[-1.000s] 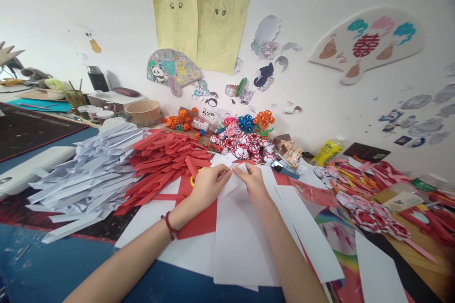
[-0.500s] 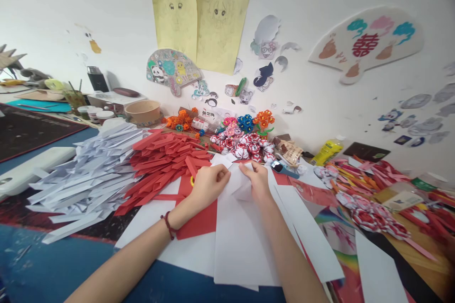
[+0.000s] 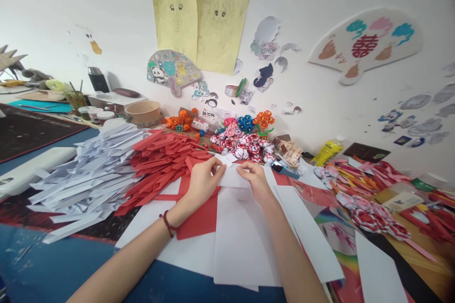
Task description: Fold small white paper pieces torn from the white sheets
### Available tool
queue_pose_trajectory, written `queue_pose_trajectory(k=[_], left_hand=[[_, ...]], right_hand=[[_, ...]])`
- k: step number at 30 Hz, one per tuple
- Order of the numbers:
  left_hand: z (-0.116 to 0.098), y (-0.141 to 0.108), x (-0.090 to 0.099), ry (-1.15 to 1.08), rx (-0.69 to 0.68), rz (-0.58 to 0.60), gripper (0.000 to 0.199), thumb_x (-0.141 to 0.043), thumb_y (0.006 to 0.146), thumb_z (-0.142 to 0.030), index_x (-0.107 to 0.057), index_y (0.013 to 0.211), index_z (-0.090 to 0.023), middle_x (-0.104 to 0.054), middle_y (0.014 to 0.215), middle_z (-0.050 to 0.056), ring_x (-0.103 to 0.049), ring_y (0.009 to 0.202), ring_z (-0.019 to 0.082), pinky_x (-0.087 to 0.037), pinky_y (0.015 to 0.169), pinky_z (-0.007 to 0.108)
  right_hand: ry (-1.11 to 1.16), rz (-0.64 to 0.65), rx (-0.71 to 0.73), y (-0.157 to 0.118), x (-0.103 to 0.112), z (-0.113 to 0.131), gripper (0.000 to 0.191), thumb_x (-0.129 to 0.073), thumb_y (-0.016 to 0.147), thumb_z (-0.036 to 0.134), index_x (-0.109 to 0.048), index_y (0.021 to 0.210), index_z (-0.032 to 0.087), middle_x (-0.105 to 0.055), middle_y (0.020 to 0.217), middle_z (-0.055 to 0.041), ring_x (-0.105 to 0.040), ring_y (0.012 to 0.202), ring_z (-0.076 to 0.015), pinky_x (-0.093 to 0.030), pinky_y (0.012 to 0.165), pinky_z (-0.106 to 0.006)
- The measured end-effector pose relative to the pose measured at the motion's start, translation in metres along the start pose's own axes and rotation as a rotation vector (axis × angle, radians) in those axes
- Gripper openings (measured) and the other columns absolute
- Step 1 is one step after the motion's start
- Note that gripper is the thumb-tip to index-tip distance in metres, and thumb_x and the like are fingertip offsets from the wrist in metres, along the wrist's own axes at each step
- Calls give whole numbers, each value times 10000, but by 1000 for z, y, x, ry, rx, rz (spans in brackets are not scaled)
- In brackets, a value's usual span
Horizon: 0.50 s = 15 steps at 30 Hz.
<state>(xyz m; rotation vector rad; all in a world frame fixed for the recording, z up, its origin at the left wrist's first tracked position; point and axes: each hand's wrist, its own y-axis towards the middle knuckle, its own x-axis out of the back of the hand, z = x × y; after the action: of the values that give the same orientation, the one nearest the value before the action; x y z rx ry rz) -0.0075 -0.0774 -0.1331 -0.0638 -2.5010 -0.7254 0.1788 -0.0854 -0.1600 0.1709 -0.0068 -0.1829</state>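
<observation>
A small piece of white paper (image 3: pixel 233 178) is stretched between my two hands, above larger white sheets (image 3: pixel 245 246) on the table. My left hand (image 3: pixel 206 181) pinches its left edge with thumb and forefinger. On the other side, my right hand (image 3: pixel 256 181) grips the right edge the same way. Red paper (image 3: pixel 197 220) lies under my left wrist. Just left of that hand are a heap of folded red strips (image 3: pixel 167 156) and a bigger heap of folded white strips (image 3: pixel 95 170).
Red-and-white paper flowers (image 3: pixel 245 147) are piled behind my hands, with a blue-strapped watch (image 3: pixel 282 169) to their right. A tan bowl (image 3: pixel 143 111) stands at the back. To the right lie coloured strips (image 3: pixel 359 175) and a yellow bottle (image 3: pixel 327 150).
The small white paper has come flat and level between my hands; before, it was tilted at my right fingers. My left hand has shifted slightly left.
</observation>
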Motion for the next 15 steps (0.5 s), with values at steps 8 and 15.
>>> queue_pose_trajectory(k=[8,15], left_hand=[[-3,-3,-1,49,-9,69,188,-545,819,-347,-649,800,-192,-540,584,-32,-462,536,101,-314,553,211],[-2,-2,0,41,9,60,222,-523,837,-368,-648,788,-191,-524,572,-30,-463,531,103,-321,552,212]], right_hand=[[2,247,36,-11,-15,11,216,-727,725,381,-668,762,177,-653,791,-16,-578,759,-162,-420,715,-263],[-52,212,58,-11,-16,12,213,-700,750,383,-658,790,177,-656,814,-26,-587,770,-170,-433,710,-264]])
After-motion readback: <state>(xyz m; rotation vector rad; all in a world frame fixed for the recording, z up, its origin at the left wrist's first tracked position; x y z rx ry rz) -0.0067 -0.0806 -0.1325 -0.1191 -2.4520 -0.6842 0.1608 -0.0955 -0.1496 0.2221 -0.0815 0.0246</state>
